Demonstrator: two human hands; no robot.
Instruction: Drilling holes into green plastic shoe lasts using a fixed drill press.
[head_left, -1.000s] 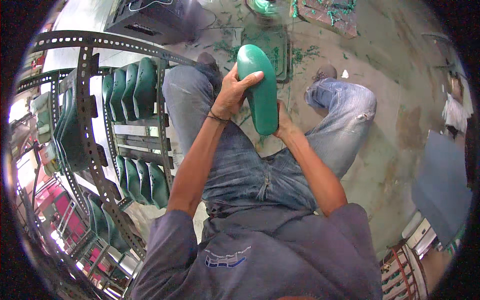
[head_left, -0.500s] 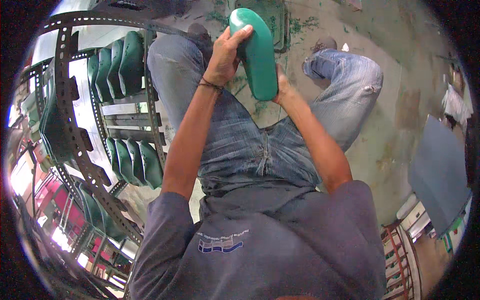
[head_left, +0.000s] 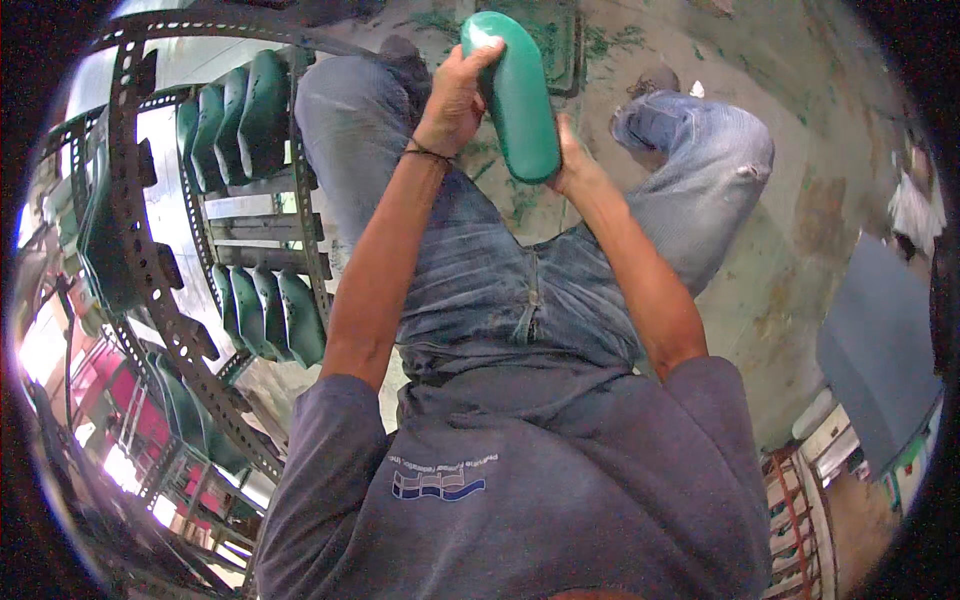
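Note:
A smooth, glossy green sole-shaped piece [head_left: 522,110], rounded at both ends, is held up between my two hands above the floor. My left hand [head_left: 456,98] is closed on its left side, the thumb pressed on the face near the far end and the other fingers partly hidden. At the near right edge is my right hand [head_left: 573,160], gripping the same piece; most of its fingers are out of sight behind it.
To the left stands a dark perforated metal rack [head_left: 128,130]. Several green curved pieces [head_left: 262,115] fill its upper row, and more green pieces [head_left: 300,320] sit lower. A grey panel [head_left: 880,345] leans at the right. Green specks mark the floor [head_left: 800,200].
The green piece has tilted a little, its near end moving away from my body and looking shorter. Both hands keep their hold, and my right hand has shifted slightly with it.

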